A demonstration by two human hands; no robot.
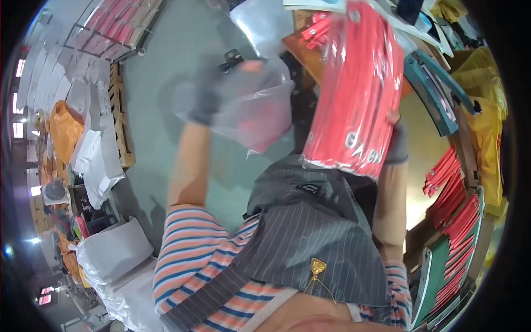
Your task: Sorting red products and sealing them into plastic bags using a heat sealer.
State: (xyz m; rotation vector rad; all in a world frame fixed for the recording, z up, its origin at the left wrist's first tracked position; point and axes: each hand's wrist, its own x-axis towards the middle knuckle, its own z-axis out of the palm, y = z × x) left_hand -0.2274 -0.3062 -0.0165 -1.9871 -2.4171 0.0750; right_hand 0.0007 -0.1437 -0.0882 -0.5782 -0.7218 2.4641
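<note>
My right hand [397, 141], in a grey glove with bare fingertips, grips the right edge of a clear-wrapped pack of red strips [354, 88]. The pack is held up in front of my apron, its white round marks showing through the film. Out over the floor to the left, my left hand [207, 97], also grey-gloved, is smeared by motion. A crumpled clear plastic bag [257, 105] hangs at that hand, with something red showing through it. The left fingers are hard to make out against the plastic.
Beside the pack on the right lies a teal sealer-like tool [434, 91] with a long lever. Loose red strips [445, 180] and a stacked row of them [459, 249] sit farther down. White wrapped bundles [113, 249] and a wire rack [105, 41] line the left.
</note>
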